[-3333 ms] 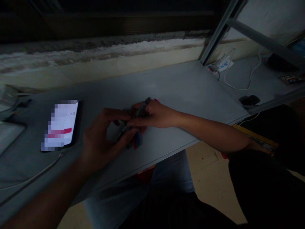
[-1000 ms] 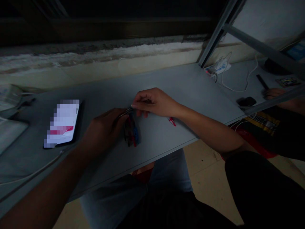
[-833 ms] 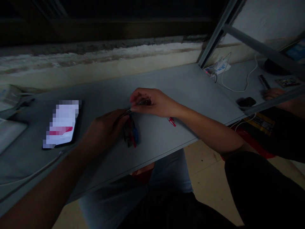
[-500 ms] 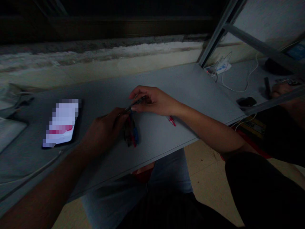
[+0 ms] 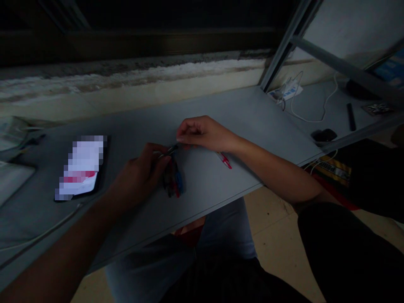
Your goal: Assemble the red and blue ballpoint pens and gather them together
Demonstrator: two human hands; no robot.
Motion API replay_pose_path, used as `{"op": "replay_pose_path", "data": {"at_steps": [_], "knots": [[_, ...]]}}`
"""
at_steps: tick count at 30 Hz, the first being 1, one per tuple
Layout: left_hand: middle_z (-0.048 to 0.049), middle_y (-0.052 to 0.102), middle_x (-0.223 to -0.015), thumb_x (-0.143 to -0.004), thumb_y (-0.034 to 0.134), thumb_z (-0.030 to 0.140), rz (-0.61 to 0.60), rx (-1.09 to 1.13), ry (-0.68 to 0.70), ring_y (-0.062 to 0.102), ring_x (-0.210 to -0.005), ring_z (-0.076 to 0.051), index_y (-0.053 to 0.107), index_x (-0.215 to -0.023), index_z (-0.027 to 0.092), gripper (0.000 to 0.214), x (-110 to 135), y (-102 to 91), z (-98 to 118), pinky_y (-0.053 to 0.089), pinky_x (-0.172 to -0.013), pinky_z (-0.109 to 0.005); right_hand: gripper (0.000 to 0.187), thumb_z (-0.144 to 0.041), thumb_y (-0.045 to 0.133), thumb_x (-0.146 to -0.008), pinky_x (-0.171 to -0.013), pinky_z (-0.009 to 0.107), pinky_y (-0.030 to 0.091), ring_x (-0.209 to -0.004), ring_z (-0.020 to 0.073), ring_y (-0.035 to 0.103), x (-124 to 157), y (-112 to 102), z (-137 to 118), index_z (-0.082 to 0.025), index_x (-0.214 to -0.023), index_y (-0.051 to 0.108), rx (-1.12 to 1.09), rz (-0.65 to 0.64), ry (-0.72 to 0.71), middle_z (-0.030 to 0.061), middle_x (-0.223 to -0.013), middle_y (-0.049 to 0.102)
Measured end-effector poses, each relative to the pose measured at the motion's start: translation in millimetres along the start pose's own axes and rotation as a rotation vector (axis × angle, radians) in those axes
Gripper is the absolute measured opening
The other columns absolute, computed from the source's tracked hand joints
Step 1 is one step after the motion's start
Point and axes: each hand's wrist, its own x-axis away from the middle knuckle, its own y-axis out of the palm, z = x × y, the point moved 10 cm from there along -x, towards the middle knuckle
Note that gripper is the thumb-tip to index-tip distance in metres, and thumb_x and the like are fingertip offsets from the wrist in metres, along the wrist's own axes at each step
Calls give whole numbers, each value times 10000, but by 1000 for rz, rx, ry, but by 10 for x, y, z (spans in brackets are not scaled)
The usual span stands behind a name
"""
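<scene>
My left hand is closed around a slim dark pen, whose end pokes out between thumb and forefinger towards the right. Just beyond that end, my right hand has thumb and fingertips pressed together; whatever they may pinch is too small and dark to make out. Below the left fingers lies a group of pens on the desk, with blue, red and dark barrels. A red and clear pen rests by itself under my right wrist.
On the grey desk, a phone with a lit, blurred screen lies left, beside a white cable. A metal frame post stands at the right. Behind it are a power strip and a dark mouse-like object.
My right fingers have come away from the dark pen and closed into a pinch, while the left hand keeps the pen. At the far right, another person's hand has left the neighbouring desk.
</scene>
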Motion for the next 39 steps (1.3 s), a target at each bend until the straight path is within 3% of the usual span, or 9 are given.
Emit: {"op": "replay_pose_path", "data": {"at_steps": [5, 9, 15, 21, 27, 33, 36, 39], "knots": [[-61, 816, -955, -1143, 468, 489, 4, -49, -7, 763, -718, -232, 630, -1249, 207, 341, 1, -43, 33, 568, -700, -336, 283, -99, 823, -878, -925, 255, 602, -1021, 136, 757, 2, -74, -136, -165, -1099, 659, -78, 26, -153, 53, -1099, 813], [-33, 791, -878, -1128, 455, 510, -13, -39, 38, 732, -673, -210, 675, -1216, 191, 397, -7, -44, 107, 549, -682, -310, 315, -114, 815, -877, -890, 245, 607, -948, 115, 741, 9, -103, -177, -170, -1141, 652, -84, 49, -140, 51, -1130, 818], [-20, 776, -804, -1063, 494, 511, -69, -21, 51, 682, -613, -186, 698, -1063, 218, 357, -10, -4, 130, 510, -618, -283, 350, -163, 837, -886, -897, 229, 601, -930, 103, 759, 0, -98, -150, -186, -1175, 640, -181, 75, -142, 19, -1053, 830], [20, 647, -649, -1047, 505, 434, -79, 20, 130, 567, -520, -145, 662, -860, 218, 326, 27, -22, 195, 421, -529, -258, 298, -189, 835, -918, -830, 221, 593, -868, 95, 753, 11, -121, -114, -192, -1151, 651, -155, 111, -95, 15, -1033, 846], [29, 630, -639, -1038, 495, 441, -63, -6, 147, 560, -519, -139, 662, -861, 214, 333, 23, -60, 237, 419, -529, -252, 272, -173, 852, -905, -802, 207, 583, -877, 97, 764, 33, -111, -94, -186, -1115, 679, -192, 129, -40, 6, -977, 835], [10, 698, -698, -1054, 492, 491, -62, -4, 115, 593, -552, -145, 685, -922, 211, 364, 26, -53, 221, 456, -560, -248, 239, -144, 890, -868, -901, 242, 606, -918, 100, 771, 12, 67, -45, -160, -1029, 715, -265, -3, -18, 19, -996, 847], [9, 725, -722, -1073, 525, 494, -37, 5, 114, 604, -543, -144, 719, -983, 209, 356, 33, -47, 199, 467, -566, -250, 266, -204, 938, -839, -887, 255, 608, -894, 106, 764, 20, 119, -44, -151, -1003, 736, -255, -22, 27, 33, -987, 847], [5, 733, -716, -1074, 549, 501, -20, 20, 134, 614, -533, -151, 736, -993, 221, 346, 37, -30, 206, 475, -566, -266, 349, -370, 981, -818, -742, 243, 571, -723, 103, 715, 67, 120, -66, -154, -894, 718, -136, 12, 116, 3, -803, 798]]}}
